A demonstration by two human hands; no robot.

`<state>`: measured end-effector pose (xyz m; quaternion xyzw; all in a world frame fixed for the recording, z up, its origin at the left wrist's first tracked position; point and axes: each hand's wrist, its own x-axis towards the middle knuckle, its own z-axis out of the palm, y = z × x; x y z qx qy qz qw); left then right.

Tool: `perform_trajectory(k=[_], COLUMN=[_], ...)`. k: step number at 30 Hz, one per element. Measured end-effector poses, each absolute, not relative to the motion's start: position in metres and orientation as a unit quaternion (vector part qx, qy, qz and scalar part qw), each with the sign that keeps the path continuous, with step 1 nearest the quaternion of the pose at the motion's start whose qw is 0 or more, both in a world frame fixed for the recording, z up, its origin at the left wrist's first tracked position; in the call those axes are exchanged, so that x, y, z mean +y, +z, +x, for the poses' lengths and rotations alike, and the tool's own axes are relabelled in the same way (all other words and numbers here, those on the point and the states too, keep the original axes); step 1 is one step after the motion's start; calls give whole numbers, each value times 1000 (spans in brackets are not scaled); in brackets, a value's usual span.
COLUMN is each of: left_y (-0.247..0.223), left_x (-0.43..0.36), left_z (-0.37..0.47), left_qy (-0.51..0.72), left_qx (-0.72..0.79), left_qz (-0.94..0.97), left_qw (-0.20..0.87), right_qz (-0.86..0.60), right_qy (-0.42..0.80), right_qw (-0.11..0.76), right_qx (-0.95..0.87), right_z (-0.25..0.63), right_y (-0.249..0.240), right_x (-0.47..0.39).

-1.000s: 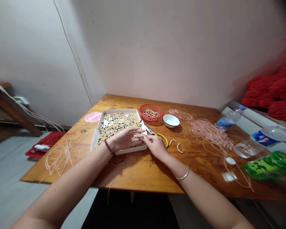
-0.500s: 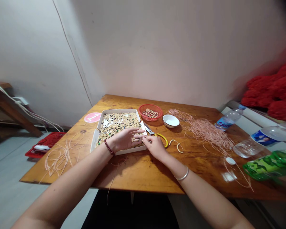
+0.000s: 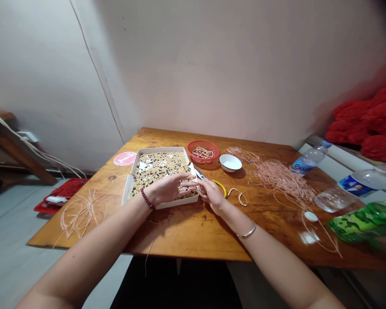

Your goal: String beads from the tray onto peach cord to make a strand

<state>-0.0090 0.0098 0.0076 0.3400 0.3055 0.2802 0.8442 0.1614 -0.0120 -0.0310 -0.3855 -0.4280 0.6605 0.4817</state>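
Note:
My left hand (image 3: 170, 188) is palm up over the front right of a shallow white tray (image 3: 162, 206). Its fingers are stretched out and apart, pointing right. Small beads (image 3: 159, 165), mostly cream with some dark, green and white ones, spread across the tray; a few show between my left fingers. My right hand (image 3: 211, 194) is closed in a pinch just off the left fingertips, by the tray's right edge. What it pinches is too small to make out. Scissors (image 3: 219, 185) with yellow handles lie behind my right hand, partly hidden by it.
A red basket (image 3: 203, 151) with strung beads and a white bowl (image 3: 230, 163) stand behind. A short beaded string (image 3: 242, 198) lies right of the scissors. Pink cord (image 3: 279, 176), a white cap (image 3: 311, 216) and bottles (image 3: 310, 161) are at right; loose cord (image 3: 80, 214) lies left.
My right hand has shifted slightly right, away from the left fingertips, and turned a little, covering more of the scissors' handles. My left hand has stayed nearly still.

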Motion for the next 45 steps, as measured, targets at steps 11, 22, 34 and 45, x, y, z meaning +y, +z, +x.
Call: perform_trajectory(k=[11, 22, 34, 45], left_y=[10, 2, -2, 8], left_x=[1, 6, 9, 6], left_z=[-5, -8, -10, -6], left_qy=[288, 295, 285, 288], left_qx=[303, 306, 285, 319], left_qz=[394, 410, 420, 368], left_qw=[819, 807, 813, 825], right_qz=[-403, -379, -373, -413], right_qy=[647, 656, 675, 559], right_qw=[473, 451, 444, 468], right_qx=[-442, -471, -457, -545], right_z=[160, 163, 166, 163], right_y=[-38, -29, -24, -37], right_x=[-8, -16, -16, -10])
